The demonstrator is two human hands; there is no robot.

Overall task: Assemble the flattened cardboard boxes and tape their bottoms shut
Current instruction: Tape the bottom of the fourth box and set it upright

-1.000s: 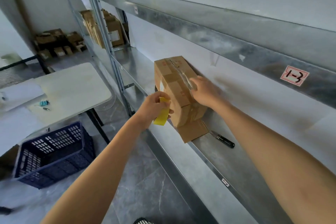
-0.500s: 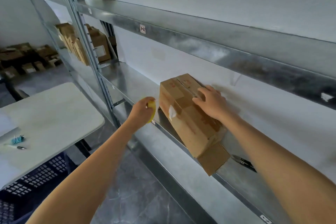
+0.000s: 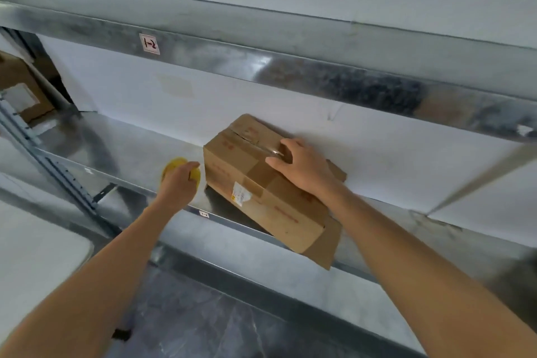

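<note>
An assembled brown cardboard box (image 3: 255, 192) lies on the metal shelf (image 3: 122, 151), its taped seam facing up and its open flaps hanging past the shelf's front edge. My right hand (image 3: 302, 166) rests on top of the box, fingers spread over the clear tape along the seam. My left hand (image 3: 178, 183) is closed around a yellow tape roll (image 3: 186, 170), just left of the box and over the shelf's front edge.
An upper shelf beam (image 3: 290, 73) with a "1-2" label (image 3: 149, 43) runs overhead. Another cardboard box (image 3: 20, 93) sits at the far left behind a shelf upright (image 3: 58, 177). A white table corner (image 3: 37, 253) is at lower left; grey floor (image 3: 218, 328) lies below.
The box has gone from being held upright against the shelf to lying flat on it. My left hand with the yellow roll has drawn away to the box's left. The view has tilted upward.
</note>
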